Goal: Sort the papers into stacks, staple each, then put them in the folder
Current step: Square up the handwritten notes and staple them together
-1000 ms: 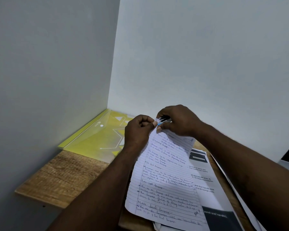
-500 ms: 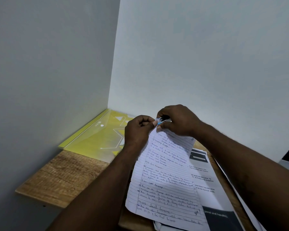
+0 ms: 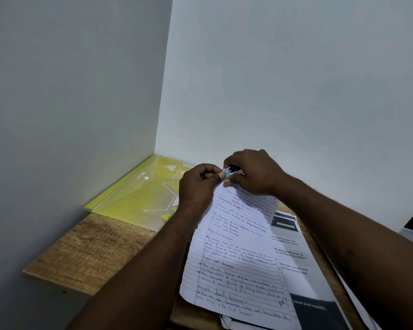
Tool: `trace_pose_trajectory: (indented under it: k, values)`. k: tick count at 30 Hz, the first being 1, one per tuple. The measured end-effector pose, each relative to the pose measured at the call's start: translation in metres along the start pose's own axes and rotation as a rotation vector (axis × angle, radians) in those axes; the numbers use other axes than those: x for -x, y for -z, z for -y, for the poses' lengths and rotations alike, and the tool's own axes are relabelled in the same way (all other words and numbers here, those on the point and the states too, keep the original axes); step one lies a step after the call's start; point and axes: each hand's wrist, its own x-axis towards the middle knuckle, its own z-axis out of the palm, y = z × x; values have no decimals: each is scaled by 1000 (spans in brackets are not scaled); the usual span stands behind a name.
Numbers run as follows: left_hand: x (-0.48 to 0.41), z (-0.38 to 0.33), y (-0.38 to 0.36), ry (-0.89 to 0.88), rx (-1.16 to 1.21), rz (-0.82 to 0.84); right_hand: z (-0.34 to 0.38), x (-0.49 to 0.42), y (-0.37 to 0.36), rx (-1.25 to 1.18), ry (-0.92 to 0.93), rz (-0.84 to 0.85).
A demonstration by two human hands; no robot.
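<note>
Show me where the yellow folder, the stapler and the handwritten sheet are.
yellow folder (image 3: 129, 201): head view, its front face.
stapler (image 3: 233, 170): head view, its dark tip.
handwritten sheet (image 3: 239, 253): head view, page middle.

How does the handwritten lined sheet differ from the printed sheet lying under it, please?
The handwritten sheet is ruled with pen writing; the printed sheet carries typed text and dark blocks. The handwritten sheet lies on top, its top corner pinched by the left hand while the right hand holds a stapler there; the printed sheet lies partly covered, ungripped. Both are white paper.

hands: 2 | stapler: 1 | yellow folder: 1 | handwritten sheet: 1 | printed sheets: count unclear
</note>
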Motion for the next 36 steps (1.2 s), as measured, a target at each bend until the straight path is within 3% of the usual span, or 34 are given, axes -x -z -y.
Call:
trace_pose_trajectory:
  k: [11,23,36]
  values:
    - [2,-2,1,-6,-60,-3,-5,6,-3,-148,-46,2]
    - [1,-1,3,-62,-159,37,1,11,-9,37,-53,22]
    - [1,-1,1,-91,-238,17,7,15,-7,-83,-73,-13]
